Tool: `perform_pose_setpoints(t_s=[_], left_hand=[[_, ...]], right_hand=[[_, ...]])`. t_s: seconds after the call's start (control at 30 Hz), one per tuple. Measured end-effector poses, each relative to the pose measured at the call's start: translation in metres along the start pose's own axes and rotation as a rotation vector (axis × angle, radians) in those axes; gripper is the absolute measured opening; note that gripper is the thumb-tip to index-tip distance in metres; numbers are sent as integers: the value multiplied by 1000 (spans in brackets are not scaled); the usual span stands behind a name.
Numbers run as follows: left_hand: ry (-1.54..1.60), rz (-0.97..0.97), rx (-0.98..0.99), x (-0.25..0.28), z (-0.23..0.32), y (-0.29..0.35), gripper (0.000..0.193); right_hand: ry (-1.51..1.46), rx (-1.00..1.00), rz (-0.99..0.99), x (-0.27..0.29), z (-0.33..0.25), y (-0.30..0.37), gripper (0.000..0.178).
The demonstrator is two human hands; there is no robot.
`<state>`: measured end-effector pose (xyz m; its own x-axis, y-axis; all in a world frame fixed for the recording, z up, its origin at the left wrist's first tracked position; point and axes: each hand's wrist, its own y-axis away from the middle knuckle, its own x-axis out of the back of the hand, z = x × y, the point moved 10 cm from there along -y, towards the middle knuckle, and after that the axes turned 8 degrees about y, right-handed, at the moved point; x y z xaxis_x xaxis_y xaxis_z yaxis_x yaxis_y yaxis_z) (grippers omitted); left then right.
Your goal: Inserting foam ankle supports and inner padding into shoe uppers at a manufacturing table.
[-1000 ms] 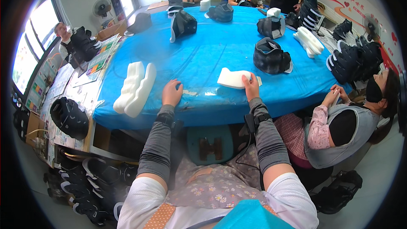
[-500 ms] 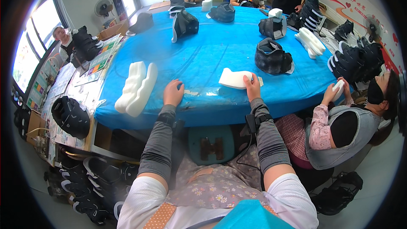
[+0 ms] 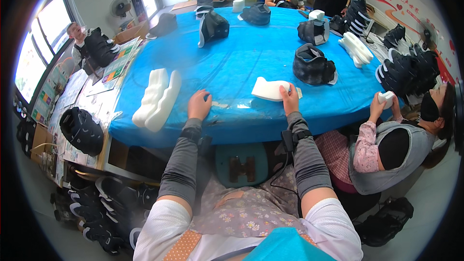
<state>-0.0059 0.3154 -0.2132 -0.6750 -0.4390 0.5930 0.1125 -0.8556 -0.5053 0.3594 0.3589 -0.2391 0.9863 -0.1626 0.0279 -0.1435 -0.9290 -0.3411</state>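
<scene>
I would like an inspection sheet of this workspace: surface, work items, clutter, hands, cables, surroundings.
Surface: table with blue cover, wrinkled near the front edge.
Work items: white foam piece lying flat under the right hand's fingertips.
Clutter: two white foam pieces side by side at the left; black padded item beyond the foam piece; more black items at the far end.
Hands: left hand flat on the cover, holding nothing; right hand touching the foam piece.
Cables: thin black cable hanging from the right forearm strap.
Surroundings: seated co-worker at the right holding a small white piece; other people around the table.
</scene>
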Motion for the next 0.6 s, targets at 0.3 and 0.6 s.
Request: perform_pose_setpoints(t_s=[0.3,0.6], left_hand=[[19,29,16,5,-7,1,23],[23,59,-8,4,-2,4,22]], right_hand=[[-10,12,-2,-6,0,-2,36],[-33,63,-42,2,-6,2,37]])
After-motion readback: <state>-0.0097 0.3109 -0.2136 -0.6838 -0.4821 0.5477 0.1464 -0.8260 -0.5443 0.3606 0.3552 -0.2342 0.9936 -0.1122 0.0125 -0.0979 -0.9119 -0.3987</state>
